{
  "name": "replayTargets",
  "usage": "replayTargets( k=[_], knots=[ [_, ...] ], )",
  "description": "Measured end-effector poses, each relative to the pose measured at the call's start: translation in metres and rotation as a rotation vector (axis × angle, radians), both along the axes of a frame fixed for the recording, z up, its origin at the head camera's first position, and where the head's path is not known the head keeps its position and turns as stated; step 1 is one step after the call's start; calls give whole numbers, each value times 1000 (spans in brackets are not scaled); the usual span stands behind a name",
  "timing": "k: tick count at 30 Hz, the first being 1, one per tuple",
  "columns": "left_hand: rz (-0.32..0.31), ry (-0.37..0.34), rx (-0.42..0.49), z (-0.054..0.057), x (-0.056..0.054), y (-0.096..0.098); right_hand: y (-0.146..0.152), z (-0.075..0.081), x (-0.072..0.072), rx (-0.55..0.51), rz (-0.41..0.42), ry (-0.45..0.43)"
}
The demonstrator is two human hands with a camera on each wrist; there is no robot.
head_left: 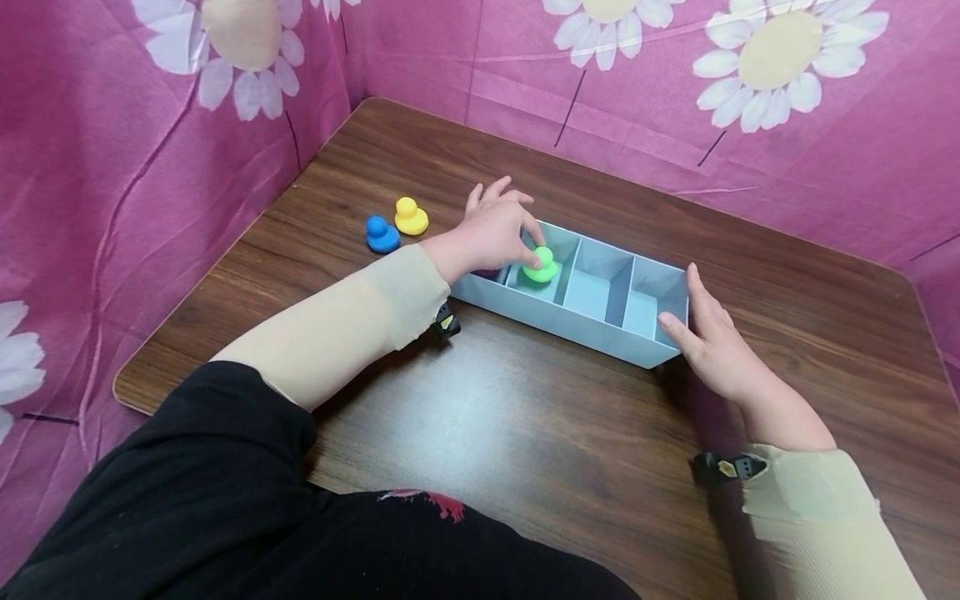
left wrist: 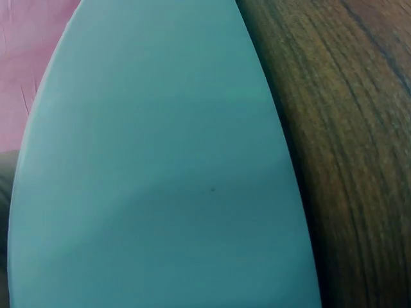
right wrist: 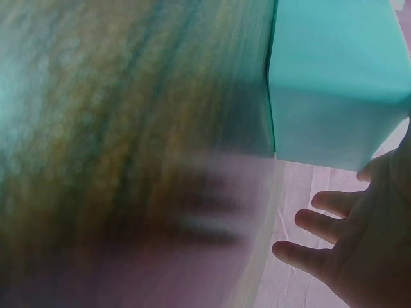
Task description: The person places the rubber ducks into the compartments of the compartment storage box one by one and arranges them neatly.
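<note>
My left hand (head_left: 498,225) pinches a green toy duck (head_left: 546,268) between thumb and forefinger, inside a compartment of a long pale blue divided box (head_left: 558,323). Its other fingers stretch out beyond the far rim. At the box's right end, my right hand (head_left: 712,337) holds the end wall, thumb over the rim and fingers along the outside. The right wrist view shows the fingers of this right hand (right wrist: 359,240) spread, with one fingertip at the box's end (right wrist: 321,128). In the left wrist view the box's long side (left wrist: 160,128) hides the left hand's work.
Left of the box, a yellow toy duck (head_left: 411,218) and a blue toy duck (head_left: 382,237) stand on the brown wooden table (head_left: 480,417). A dark purple thing (head_left: 487,272) shows in the leftmost compartment, partly behind the left wrist. Pink flowered cloth (head_left: 480,50) hangs around the table.
</note>
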State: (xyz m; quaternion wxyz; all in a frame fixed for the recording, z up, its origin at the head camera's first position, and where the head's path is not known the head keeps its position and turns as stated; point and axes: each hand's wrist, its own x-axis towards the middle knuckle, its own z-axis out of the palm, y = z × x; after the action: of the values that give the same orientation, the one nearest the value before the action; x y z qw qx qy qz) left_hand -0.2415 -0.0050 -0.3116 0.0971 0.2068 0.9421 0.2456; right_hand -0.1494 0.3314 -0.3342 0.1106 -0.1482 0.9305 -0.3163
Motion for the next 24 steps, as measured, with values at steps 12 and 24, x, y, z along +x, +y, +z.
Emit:
replayTargets(
  k=[12,24],
  knots=[
    [-12,-2,-42,-4,2,4,-1,1,0,-7,2,2],
    [-25,15,-85,-1,5,4,-1,2,1,21,-12,-14]
  ],
)
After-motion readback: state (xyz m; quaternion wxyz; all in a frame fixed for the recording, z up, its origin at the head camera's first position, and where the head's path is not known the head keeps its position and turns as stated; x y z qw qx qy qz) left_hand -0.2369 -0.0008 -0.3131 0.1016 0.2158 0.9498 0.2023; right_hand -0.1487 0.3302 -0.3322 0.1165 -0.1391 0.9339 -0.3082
